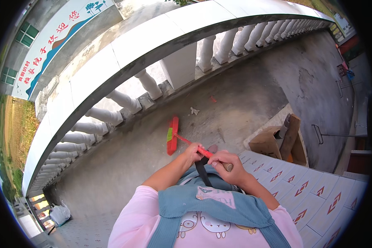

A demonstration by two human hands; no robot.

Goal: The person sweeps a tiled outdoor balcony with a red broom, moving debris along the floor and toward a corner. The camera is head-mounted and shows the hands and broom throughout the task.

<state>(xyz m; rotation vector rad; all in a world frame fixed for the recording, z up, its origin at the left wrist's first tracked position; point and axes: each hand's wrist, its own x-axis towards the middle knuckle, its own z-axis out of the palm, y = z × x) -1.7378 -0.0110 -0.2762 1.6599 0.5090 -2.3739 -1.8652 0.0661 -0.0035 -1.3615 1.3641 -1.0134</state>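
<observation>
Both of my hands grip the red handle (205, 152) of a push-type broom. My left hand (193, 152) wraps the shaft nearer the head, while my right hand (225, 164) holds it close to its brown end. The red broom head (172, 136), with red and yellow-green bristles, is down at the concrete floor (136, 145) in front of me, left of my hands. Beyond the head lie a crumpled whitish scrap (194, 110) and a small red scrap (213, 99). Part of a shoe (213, 148) shows behind the handle.
A white balustrade (124, 100) curves along the far side. To my right, a cardboard box (265, 143) holding wood pieces (290, 136) stands beside a tiled wall (285, 183). A metal rod with a loop (321, 134) is farther right. A white plastic bag (59, 214) sits at lower left.
</observation>
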